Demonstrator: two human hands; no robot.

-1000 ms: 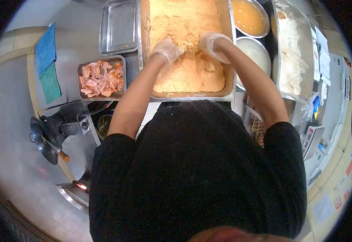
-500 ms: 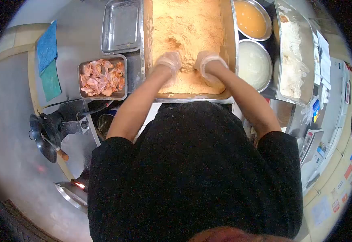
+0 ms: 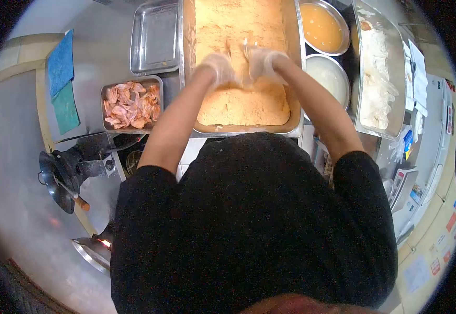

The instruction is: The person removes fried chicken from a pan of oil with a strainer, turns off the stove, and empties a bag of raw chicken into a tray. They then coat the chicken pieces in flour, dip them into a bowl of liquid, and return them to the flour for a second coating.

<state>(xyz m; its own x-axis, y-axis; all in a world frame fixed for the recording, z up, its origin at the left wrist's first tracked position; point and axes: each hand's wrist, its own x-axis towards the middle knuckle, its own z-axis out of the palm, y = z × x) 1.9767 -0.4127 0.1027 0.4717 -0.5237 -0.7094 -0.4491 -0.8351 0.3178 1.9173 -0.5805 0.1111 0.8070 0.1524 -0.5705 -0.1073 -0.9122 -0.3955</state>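
Both of my hands wear clear plastic gloves and are over a deep metal tray (image 3: 295, 118) of loose orange breading (image 3: 243, 107). My left hand (image 3: 220, 70) is at the left middle of the breading, and my right hand (image 3: 263, 64) faces it from the right, close by. Motion smears the fingers of both, so their grip does not show. Between and just beyond them, small blurred bits appear; I cannot make out what they are. In front of my hands, the near part of the breading lies fairly level.
Left of the breading stands a shallow metal tray (image 3: 140, 44), with raw chicken pieces (image 3: 132, 104) in another tray nearer me. To the right are a bowl of orange liquid (image 3: 321, 29), a bowl of pale liquid (image 3: 326, 83) and a bin of white flour (image 3: 377, 89). A wok (image 3: 58, 180) sits lower left.
Both hands have risen from the breading near the front and moved slightly farther away from me. A smoother patch of breading now shows where they were.
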